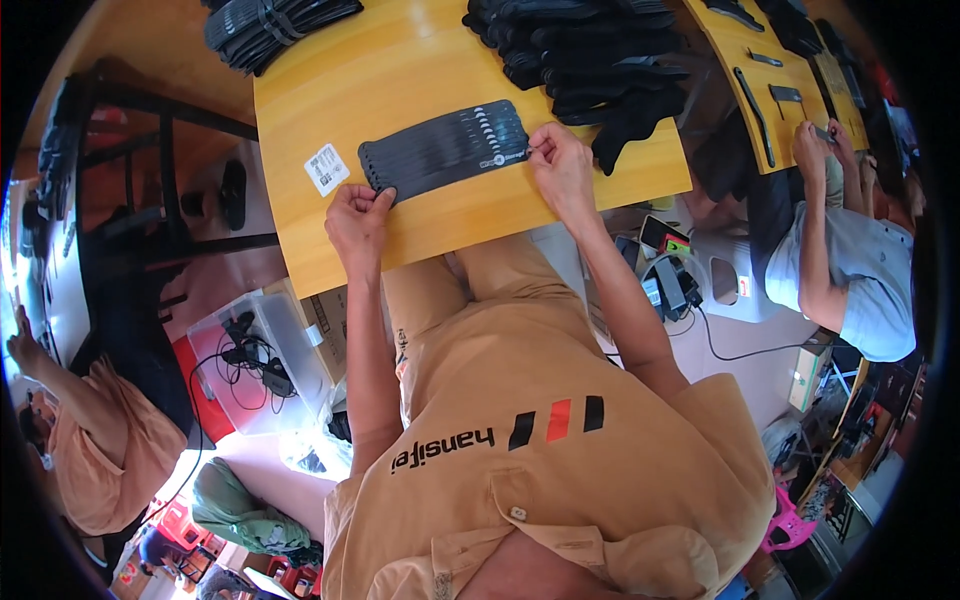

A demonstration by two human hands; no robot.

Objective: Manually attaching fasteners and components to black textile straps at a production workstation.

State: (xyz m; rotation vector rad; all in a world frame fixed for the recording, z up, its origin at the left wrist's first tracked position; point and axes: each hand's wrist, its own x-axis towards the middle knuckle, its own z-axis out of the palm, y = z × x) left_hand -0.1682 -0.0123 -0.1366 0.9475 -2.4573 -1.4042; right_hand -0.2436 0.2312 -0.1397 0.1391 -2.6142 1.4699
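Note:
A fanned row of flat, glossy black packets [440, 150] lies on the yellow wooden table [330, 85], overlapping one another, with pale curved marks near the right end. At its near left corner my left hand [358, 222] is closed, thumb and fingertips pinching the edge. My right hand [562, 170] pinches the near right corner, fingertips together. Just left of the packets a white printed label [326, 169] lies flat on the wood. Beyond my right hand is a heap of black, sock-like fabric pieces [610, 75], one hanging toward the table's right side.
Another bundle of black packets [270, 30] sits at the far left table edge. A clear plastic bin [255, 370] with black cables stands below left. At right, a co-worker [840, 260] handles something small at another yellow table [745, 90]. Another person [120, 440] is at the left.

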